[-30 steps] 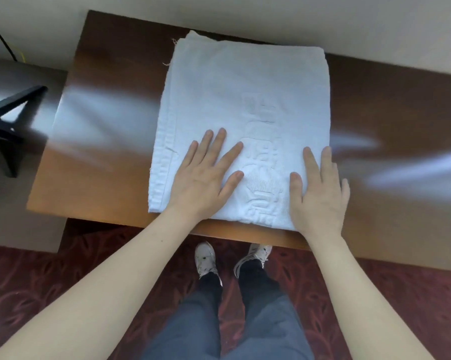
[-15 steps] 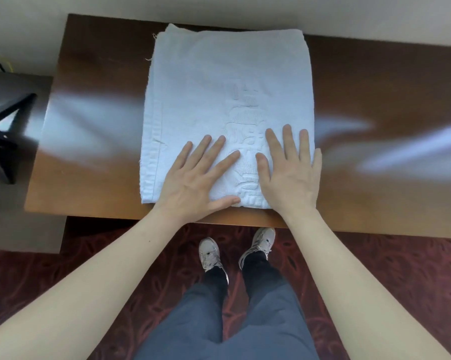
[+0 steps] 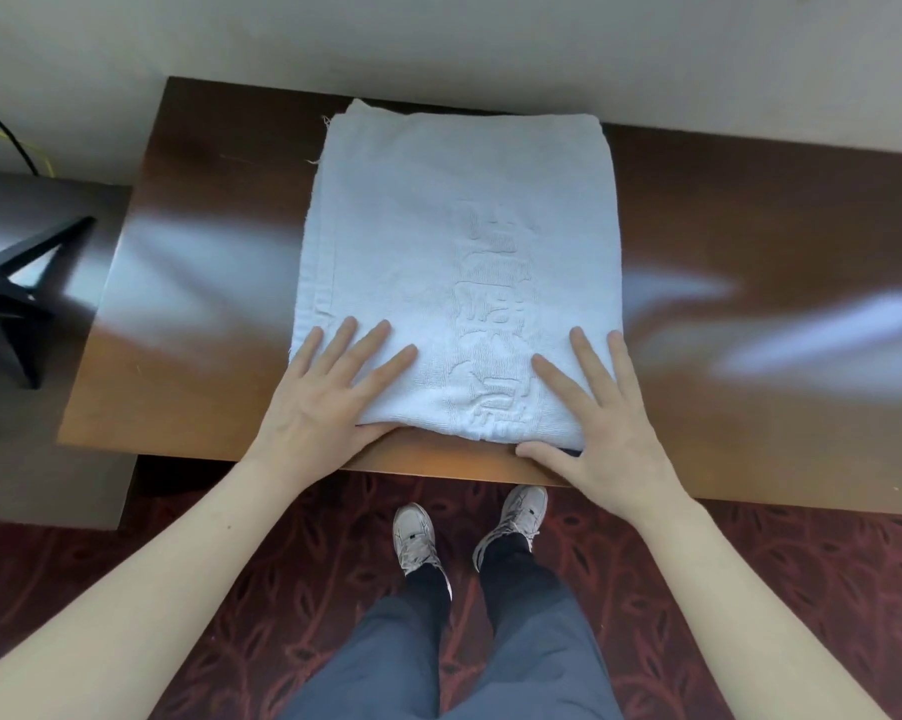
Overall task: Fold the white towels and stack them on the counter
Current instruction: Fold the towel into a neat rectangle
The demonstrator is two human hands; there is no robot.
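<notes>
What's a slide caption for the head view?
Left hand and right hand rest flat on the folded white towel on the counter.

The towel point(image 3: 459, 262) lies on the counter point(image 3: 750, 226) in front of you, its far edge close to the wall point(image 3: 490, 44) behind. Your left hand point(image 3: 324, 407) rests flat on its near left corner and your right hand point(image 3: 610, 433) on its near right corner. A stand point(image 3: 17, 288) sits left of the counter.

Glossy brown wooden tabletop point(image 3: 750, 241) against a plain pale wall point(image 3: 438, 39), dark red patterned carpet point(image 3: 802, 589) below, black stand point(image 3: 17, 293) far left.
</notes>
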